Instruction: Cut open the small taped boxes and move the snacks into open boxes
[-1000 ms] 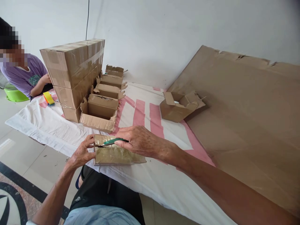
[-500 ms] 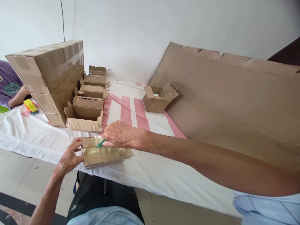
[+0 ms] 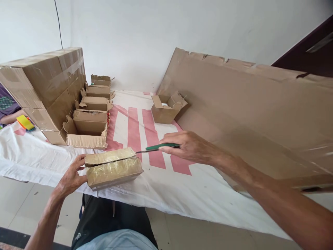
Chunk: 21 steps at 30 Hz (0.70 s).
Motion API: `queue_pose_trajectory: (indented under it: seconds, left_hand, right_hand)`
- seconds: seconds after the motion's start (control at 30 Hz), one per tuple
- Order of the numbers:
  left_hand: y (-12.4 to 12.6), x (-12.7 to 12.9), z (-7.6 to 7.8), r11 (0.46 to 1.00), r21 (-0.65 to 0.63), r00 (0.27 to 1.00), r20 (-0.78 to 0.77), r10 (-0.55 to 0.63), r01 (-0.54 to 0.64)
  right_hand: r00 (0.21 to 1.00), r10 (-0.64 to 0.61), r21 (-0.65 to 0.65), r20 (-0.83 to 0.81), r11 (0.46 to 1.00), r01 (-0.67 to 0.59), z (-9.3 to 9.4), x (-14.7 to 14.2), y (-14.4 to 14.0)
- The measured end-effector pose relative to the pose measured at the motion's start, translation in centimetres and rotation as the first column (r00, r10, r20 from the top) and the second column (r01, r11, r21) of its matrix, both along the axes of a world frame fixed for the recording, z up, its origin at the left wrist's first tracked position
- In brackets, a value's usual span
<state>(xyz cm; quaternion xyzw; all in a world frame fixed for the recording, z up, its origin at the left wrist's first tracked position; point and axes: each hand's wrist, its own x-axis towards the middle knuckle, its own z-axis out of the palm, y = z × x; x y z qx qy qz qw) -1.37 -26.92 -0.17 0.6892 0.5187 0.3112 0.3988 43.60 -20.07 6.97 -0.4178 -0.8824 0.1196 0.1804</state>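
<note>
A small taped cardboard box [image 3: 113, 168] lies on the white and pink cloth [image 3: 145, 173] near the table's front edge, with a slit open along its top. My left hand [image 3: 70, 176] grips the box's left end. My right hand [image 3: 189, 147] holds a green-handled knife [image 3: 156, 147] just right of the box, its blade pointing left and clear of the cardboard.
A row of open cardboard boxes [image 3: 88, 126] runs back along a stack of sealed cartons [image 3: 44, 86] at the left. One open box [image 3: 166, 108] stands by a large leaning cardboard sheet [image 3: 247, 114]. Another person's arm [image 3: 9, 116] and a yellow tape dispenser [image 3: 24, 122] are far left.
My right hand has drawn the knife rightward along the box's top and off its end. The top seam now gapes open. The view has swung right.
</note>
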Motion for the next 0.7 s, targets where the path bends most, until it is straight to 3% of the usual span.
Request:
queue_pose_trajectory:
  seconds: [0.07, 0.2, 0.3, 0.37, 0.47, 0.57, 0.7]
  left_hand:
    - [0.0, 0.1, 0.1, 0.998, 0.014, 0.997, 0.040, -0.061, 0.060]
    - [-0.1, 0.2, 0.4, 0.988, 0.049, 0.988, 0.041, -0.146, 0.144]
    - [0.1, -0.1, 0.5, 0.992, 0.050, 0.993, 0.007, -0.120, 0.119]
    - [0.3, -0.3, 0.4, 0.993, 0.061, 0.995, 0.009, -0.102, 0.101]
    - [0.6, -0.4, 0.3, 0.995, 0.068, 0.996, 0.027, -0.081, 0.079]
    - [0.8, -0.2, 0.3, 0.998, 0.042, 0.998, 0.035, -0.045, 0.044]
    - [0.9, 0.0, 0.4, 1.000, 0.016, 0.999, 0.031, -0.023, 0.023]
  right_hand:
    - [0.976, -0.171, -0.064, -0.135, 0.984, 0.164, -3.1, 1.5, -1.4]
    - [0.890, -0.416, -0.099, -0.185, 0.909, 0.405, -13.1, 2.6, -4.6]
    - [0.868, -0.464, -0.007, -0.177, 0.882, 0.470, -19.4, 2.6, -6.5]
    - [0.863, -0.469, 0.023, -0.190, 0.876, 0.481, -21.2, 2.1, -7.0]
    - [0.843, -0.442, -0.009, -0.308, 0.887, 0.462, -20.2, 0.4, -7.0]
    - [0.821, -0.357, -0.047, -0.446, 0.925, 0.377, -16.7, -2.7, -6.5]
    - [0.859, -0.129, 0.073, -0.495, 0.979, 0.189, -11.8, -7.3, -5.8]
